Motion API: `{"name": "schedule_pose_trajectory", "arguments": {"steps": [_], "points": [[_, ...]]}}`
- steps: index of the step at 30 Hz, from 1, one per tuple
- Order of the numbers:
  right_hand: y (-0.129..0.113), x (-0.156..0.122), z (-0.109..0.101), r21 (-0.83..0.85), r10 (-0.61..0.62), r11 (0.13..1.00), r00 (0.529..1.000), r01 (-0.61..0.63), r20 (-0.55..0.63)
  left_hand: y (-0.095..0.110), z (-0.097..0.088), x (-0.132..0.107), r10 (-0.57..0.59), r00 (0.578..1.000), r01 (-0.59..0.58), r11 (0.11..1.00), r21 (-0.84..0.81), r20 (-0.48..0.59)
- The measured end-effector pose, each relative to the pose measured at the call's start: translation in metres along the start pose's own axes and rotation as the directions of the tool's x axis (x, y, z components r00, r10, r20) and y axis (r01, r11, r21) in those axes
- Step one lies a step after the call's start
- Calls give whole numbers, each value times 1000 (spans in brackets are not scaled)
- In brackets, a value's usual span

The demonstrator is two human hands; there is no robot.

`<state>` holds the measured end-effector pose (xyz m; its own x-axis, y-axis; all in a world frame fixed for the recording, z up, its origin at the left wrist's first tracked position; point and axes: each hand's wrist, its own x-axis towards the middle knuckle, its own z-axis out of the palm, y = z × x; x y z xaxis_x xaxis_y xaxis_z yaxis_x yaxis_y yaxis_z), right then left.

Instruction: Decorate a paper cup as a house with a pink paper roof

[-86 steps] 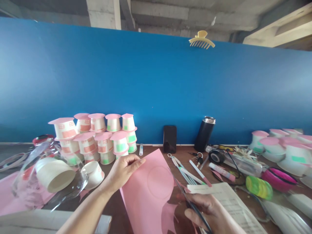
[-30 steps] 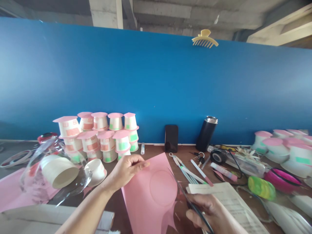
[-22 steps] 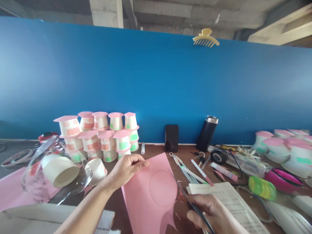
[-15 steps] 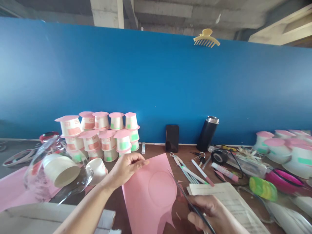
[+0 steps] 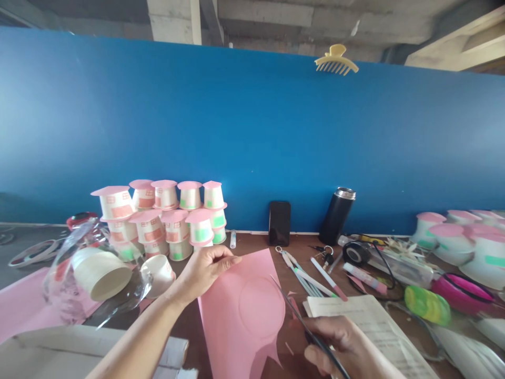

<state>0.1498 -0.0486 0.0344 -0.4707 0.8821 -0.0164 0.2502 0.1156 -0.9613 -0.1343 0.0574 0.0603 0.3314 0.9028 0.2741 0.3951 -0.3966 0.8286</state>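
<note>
Pinching pink paper (image 5: 232, 326) at its top is left grip (image 5: 205, 268); right grip (image 5: 343, 347) clasps scissors (image 5: 292, 308).

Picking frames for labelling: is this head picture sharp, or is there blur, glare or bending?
Head view: sharp in the middle, on the left hand and pink paper sheet; right hand with scissors softer; the picture's right edge smears and stretches the pink-topped cups; blue wall paler at left, no harsh glare.

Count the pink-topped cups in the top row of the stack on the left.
5, side by side before the blue wall: far-left cup, second cup, middle cup, fourth cup, far-right cup. Others may hide behind them.
</note>
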Motion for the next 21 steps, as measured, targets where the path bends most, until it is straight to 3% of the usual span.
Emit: {"name": "schedule_pose_trajectory", "arguments": {"steps": [11, 21], "points": [[-5, 0, 0, -73, 100, 992, 995, -98, 16, 3, -1, -1, 10, 999, -9, 999, 32, -37], [-2, -1, -2, -131, 55, 990, 998, -50, 36, -4, -2, 1, 32, 998, -28, 997, 66, -57]]}}
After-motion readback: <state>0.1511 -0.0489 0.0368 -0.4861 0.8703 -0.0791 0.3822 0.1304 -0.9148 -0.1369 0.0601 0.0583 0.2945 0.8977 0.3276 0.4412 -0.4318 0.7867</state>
